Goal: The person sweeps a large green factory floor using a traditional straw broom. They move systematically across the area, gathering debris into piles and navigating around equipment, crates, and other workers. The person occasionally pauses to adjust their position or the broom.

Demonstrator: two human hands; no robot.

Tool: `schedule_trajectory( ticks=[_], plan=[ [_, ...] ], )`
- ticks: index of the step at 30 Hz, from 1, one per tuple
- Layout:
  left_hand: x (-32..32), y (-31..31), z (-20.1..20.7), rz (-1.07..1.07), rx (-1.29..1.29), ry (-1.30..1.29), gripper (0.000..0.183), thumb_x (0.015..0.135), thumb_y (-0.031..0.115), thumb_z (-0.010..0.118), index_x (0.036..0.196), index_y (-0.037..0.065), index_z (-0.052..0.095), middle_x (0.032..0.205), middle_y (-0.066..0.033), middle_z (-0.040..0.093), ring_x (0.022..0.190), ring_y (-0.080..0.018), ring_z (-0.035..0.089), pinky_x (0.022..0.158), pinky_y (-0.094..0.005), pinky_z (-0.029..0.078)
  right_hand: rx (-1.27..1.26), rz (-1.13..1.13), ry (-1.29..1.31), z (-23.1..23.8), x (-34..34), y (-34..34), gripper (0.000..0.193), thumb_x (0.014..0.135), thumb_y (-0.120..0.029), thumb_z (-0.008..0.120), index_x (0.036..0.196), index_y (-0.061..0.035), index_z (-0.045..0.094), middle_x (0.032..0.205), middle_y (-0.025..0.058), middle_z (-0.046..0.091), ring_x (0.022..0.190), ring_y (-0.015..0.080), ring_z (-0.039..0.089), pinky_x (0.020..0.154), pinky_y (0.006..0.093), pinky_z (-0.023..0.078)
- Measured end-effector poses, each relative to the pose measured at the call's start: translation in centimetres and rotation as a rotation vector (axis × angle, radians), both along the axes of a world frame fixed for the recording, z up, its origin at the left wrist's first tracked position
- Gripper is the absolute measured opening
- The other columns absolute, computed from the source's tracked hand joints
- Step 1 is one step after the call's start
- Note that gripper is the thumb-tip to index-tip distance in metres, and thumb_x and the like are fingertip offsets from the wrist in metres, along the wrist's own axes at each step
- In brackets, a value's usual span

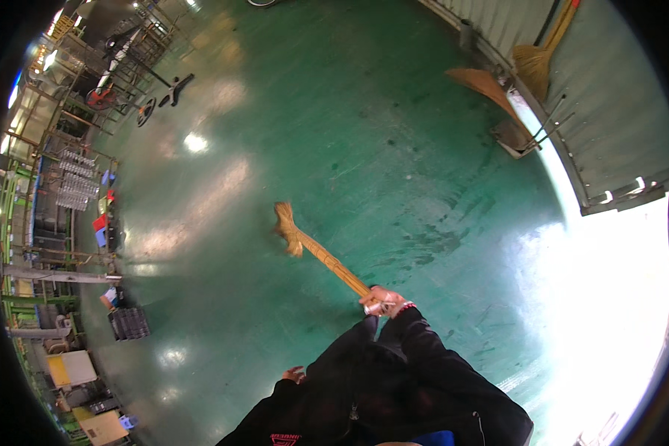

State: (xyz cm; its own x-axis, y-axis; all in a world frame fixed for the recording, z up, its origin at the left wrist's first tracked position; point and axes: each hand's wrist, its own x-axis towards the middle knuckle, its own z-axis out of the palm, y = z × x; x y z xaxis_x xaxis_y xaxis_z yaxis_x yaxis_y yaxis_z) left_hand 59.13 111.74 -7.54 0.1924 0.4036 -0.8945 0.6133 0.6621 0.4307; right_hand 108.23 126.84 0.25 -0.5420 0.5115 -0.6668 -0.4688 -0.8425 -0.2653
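My right hand (pixel 383 299) is wrapped round the upper end of a straw broom's handle (pixel 331 263), in front of my body. The handle slants away to the left, and the slightly blurred straw head (pixel 287 228) is at the green floor. Low on my left side hangs my left hand (pixel 295 374), apart from the broom. Its fingers show only in part, loosely apart, with nothing seen in them. Black sleeves cover both arms.
Racks with metal parts (pixel 76 181) line the left side, with a dark crate (pixel 128 324) on the floor beside them. At the upper right, another straw broom (pixel 534 65) leans on the wall near a dustpan (pixel 514 139). Bright light floods a doorway (pixel 609 290) at right.
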Motion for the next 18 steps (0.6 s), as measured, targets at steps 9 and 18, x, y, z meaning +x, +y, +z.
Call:
schedule_trajectory(
  ticks=[9,18],
  plan=[
    [17.8,17.6,4.9,0.218,-0.159,0.1,0.038,0.077,0.004,0.046,0.115,0.01,0.043,0.074,-0.0091,0.057,0.061,-0.0178,0.055,0.052,-0.0298,0.045,-0.107,-0.688,-0.255,6.7,17.1,-19.2,0.014,0.073,0.001,0.048,0.078,-0.0075,0.038,0.053,-0.0034,0.032,0.037,0.0066,0.03,0.032,0.0202,0.022],
    [29.4,28.3,4.6,-0.1,-0.029,0.066,0.043,0.074,0.009,0.051,0.116,0.008,0.04,0.08,-0.013,0.059,0.067,-0.0209,0.059,0.053,-0.0305,0.047,-0.15,-1.257,-0.454,-1.8,43.4,-16.7,0.01,0.071,-0.005,0.047,0.063,-0.0068,0.041,0.047,0.0004,0.035,0.038,0.013,0.039,0.037,0.0247,0.036]
  ],
)
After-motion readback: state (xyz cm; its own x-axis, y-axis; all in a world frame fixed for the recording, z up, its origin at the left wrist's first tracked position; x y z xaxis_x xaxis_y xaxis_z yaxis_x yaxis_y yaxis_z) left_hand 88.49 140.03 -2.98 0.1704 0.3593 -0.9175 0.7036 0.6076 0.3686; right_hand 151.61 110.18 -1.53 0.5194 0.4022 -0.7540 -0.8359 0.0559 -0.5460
